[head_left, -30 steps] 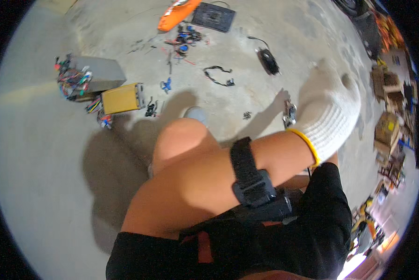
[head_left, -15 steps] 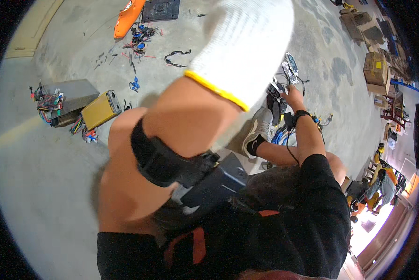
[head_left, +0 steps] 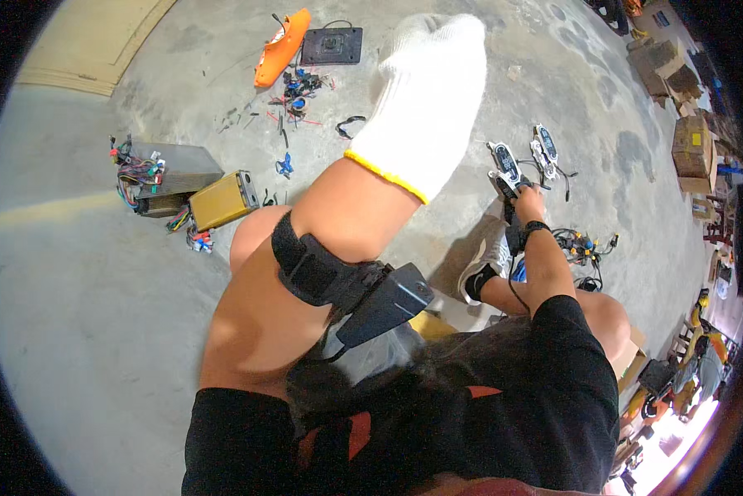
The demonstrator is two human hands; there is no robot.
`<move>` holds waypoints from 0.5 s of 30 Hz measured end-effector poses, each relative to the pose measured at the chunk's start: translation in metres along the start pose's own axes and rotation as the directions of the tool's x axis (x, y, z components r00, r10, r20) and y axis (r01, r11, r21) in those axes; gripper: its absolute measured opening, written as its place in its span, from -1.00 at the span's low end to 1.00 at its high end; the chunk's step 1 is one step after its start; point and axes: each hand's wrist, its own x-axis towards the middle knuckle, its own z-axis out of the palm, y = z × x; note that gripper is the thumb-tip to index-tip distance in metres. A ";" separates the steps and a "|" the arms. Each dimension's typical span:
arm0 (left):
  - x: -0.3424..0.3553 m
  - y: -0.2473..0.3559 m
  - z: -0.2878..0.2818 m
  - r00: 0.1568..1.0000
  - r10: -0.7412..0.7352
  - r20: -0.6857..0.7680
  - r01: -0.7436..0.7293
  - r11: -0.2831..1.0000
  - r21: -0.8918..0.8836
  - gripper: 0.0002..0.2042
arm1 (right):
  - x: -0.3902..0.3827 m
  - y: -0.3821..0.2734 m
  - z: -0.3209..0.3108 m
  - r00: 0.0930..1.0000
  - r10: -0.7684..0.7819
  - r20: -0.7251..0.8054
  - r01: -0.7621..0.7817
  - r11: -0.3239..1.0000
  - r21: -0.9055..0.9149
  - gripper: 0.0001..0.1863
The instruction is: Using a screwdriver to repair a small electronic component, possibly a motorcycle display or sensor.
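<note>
My left hand (head_left: 433, 62) wears a white knit glove with a yellow cuff and reaches out over the floor at the top centre. Its fingers point away and are hidden, so I cannot tell if they hold anything. My bare right hand (head_left: 528, 205) is closed on the lower end of a long display unit (head_left: 504, 161) with a dark face and pale casing. Just beyond it lies a similar display unit (head_left: 544, 147) with a black cable. Beside my right wrist is a tangle of dark cables with yellow and orange connectors (head_left: 582, 246).
At the left sit a grey metal box (head_left: 181, 164) and a gold box (head_left: 222, 201), both with coloured wires. Farther off are an orange shell (head_left: 282, 50), a black square panel (head_left: 332, 46) and wire scraps (head_left: 297, 87). Cardboard boxes (head_left: 692, 150) stand along the right. My shoe (head_left: 485, 256) is near the cables.
My gloved left hand has moved farther from me, showing more of the glove. The display unit in my right hand now shows its face more fully. The whole view has shifted a little.
</note>
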 end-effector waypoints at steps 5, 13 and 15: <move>-0.001 -0.002 0.008 0.992 -0.112 -0.064 0.088 0.948 -0.306 -0.69 | 0.022 0.022 -0.011 0.998 -0.038 0.058 0.032 0.994 0.101 -0.55; 0.020 -0.011 0.028 0.979 -0.087 -0.183 0.068 0.992 -0.107 -0.75 | 0.038 -0.031 -0.156 0.935 -0.350 0.058 0.251 0.767 0.590 -0.65; 0.020 -0.011 0.027 0.982 -0.044 -0.184 0.039 0.999 -0.033 -0.77 | 0.017 -0.070 -0.201 0.898 -0.436 0.057 0.199 0.519 0.831 -0.68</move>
